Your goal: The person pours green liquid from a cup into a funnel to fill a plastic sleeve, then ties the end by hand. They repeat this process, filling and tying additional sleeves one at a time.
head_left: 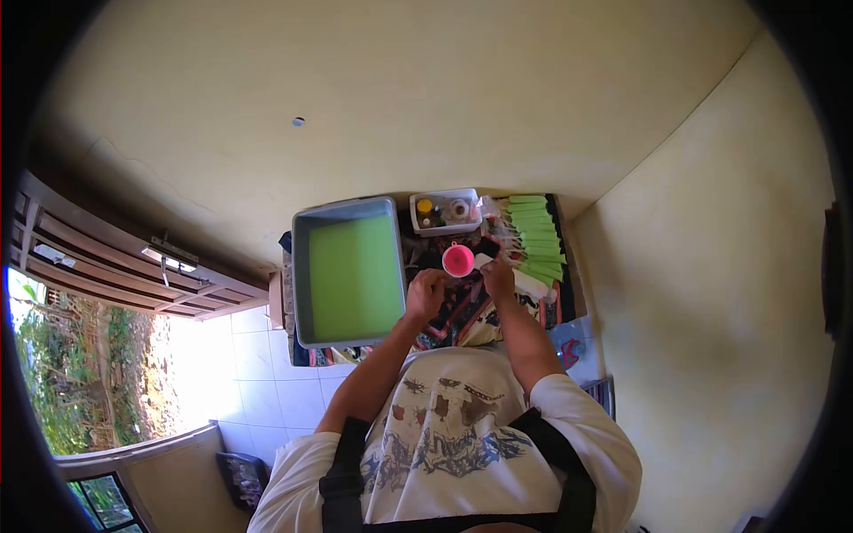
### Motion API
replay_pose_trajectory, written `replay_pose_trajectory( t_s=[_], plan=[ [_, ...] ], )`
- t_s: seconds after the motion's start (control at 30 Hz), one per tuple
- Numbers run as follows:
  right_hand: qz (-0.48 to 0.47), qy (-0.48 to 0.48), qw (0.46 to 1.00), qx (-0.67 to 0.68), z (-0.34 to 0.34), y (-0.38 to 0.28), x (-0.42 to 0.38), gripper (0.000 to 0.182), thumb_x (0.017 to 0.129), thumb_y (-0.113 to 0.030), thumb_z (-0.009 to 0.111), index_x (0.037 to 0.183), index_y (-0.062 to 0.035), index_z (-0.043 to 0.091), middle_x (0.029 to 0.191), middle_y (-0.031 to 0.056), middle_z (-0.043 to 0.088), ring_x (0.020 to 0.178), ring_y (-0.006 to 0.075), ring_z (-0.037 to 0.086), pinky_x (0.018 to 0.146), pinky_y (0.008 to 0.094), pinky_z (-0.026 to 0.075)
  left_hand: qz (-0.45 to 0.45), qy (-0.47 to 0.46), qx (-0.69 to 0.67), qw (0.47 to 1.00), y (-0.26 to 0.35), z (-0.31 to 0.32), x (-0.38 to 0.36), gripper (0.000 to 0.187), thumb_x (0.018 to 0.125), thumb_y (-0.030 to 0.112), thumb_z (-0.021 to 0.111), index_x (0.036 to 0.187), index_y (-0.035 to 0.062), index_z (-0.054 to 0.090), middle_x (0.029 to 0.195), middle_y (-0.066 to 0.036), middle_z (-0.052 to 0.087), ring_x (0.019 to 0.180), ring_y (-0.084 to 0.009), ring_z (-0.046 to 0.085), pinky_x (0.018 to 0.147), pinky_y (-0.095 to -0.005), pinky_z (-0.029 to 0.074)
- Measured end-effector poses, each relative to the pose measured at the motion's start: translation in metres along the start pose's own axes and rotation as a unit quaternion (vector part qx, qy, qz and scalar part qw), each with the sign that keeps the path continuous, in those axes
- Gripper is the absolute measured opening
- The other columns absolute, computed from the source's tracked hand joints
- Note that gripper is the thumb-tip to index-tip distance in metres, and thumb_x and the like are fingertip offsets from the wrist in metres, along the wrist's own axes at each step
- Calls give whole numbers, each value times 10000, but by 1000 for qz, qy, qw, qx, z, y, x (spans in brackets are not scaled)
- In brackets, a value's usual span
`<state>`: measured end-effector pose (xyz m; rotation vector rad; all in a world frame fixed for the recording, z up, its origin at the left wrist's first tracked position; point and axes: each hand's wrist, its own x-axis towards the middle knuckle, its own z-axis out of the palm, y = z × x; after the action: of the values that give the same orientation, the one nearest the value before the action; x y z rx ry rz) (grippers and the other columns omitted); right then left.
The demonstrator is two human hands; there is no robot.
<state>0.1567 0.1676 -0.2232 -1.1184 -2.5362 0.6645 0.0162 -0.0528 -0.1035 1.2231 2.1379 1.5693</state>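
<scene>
A pink funnel (pixel 458 259) is in front of me, between my two hands. My left hand (pixel 426 291) is closed just to the lower left of the funnel; what its fingers hold, if anything, is too small to make out. At the funnel's right, my right hand (pixel 498 274) is closed near a small white and black item (pixel 485 253), and its grip is unclear. To the left stands a large grey tub (pixel 300 266) with green liquid (pixel 355 280). Filled green packets (pixel 538 240) lie in a row on the right.
A white basket (pixel 444 228) with a yellow-capped jar and other containers stands behind the funnel. Patterned cloth (pixel 480 330) covers the table. A wall rises behind and to the right; an open door (pixel 115 258) is at the left.
</scene>
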Motion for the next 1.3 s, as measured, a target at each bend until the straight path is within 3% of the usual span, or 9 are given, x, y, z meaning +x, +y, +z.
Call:
replay_pose_trajectory(
  t_s=[0.33,0.63,0.77,0.8,0.93,1.03,1.07,1.2,1.3],
  plan=[
    [32,241,942,231,-65,-65,-38,171,995,-203,786,1128,-97,810,1053,113,799,977,279,757,847,381,583,-6,9,-34,999,31,-19,11,176,960,-10,655,1101,20,756,1075,-146,751,829,-277,744,770,-383,591],
    [-63,137,920,361,-145,-142,-34,165,1002,-118,787,1129,-15,764,987,68,798,795,113,690,728,289,540,49,-43,-70,995,90,-29,48,478,947,45,742,1420,28,672,1441,-225,676,1307,-404,669,1095,-439,530],
    [-77,49,885,456,-160,-154,-21,194,1014,-123,782,1168,-6,766,1013,42,807,819,70,703,737,266,566,-61,-39,-69,995,114,-36,48,352,939,120,815,1270,10,770,1171,-173,801,1070,-292,781,933,-380,595],
    [-79,32,878,471,-168,-161,-20,201,1020,-123,774,1184,-8,764,1023,41,807,841,69,712,754,269,575,-48,3,-100,994,113,-31,47,271,936,134,842,1166,-5,805,1011,-116,832,906,-177,784,826,-317,603],
    [-49,-27,838,543,-149,-151,-11,303,990,-156,797,1260,-25,753,1090,84,797,939,138,758,831,315,605,-199,72,-163,964,105,-28,31,197,941,101,848,1099,-11,813,968,-63,822,890,-94,735,794,-257,571],
    [-130,-5,962,240,-120,-123,0,429,920,-206,845,1304,-47,738,1153,128,765,1055,258,755,931,392,598,-198,99,-105,969,84,-34,18,208,955,123,841,1118,-4,818,954,-61,824,838,-90,745,752,-253,588],
    [-174,7,972,158,-92,-104,4,656,822,-333,910,1379,-64,691,1276,174,691,1137,364,699,991,485,558,-202,101,-130,965,75,-33,12,199,950,127,848,1099,-3,822,944,-60,822,838,-92,746,748,-256,589],
    [-157,14,987,-17,-62,-98,2,731,795,-397,906,1405,-79,657,1309,118,652,1160,356,666,980,497,555,-200,137,-140,960,81,-35,8,204,910,157,895,1019,-2,828,910,-60,813,822,-87,741,736,-271,596],
    [-166,6,985,-41,-55,-96,7,804,763,-455,917,1424,-94,636,1326,117,627,1153,349,654,957,496,553,-299,124,-102,941,111,-46,12,229,882,181,921,994,2,833,906,-57,813,816,-90,737,740,-288,597]
  ],
)
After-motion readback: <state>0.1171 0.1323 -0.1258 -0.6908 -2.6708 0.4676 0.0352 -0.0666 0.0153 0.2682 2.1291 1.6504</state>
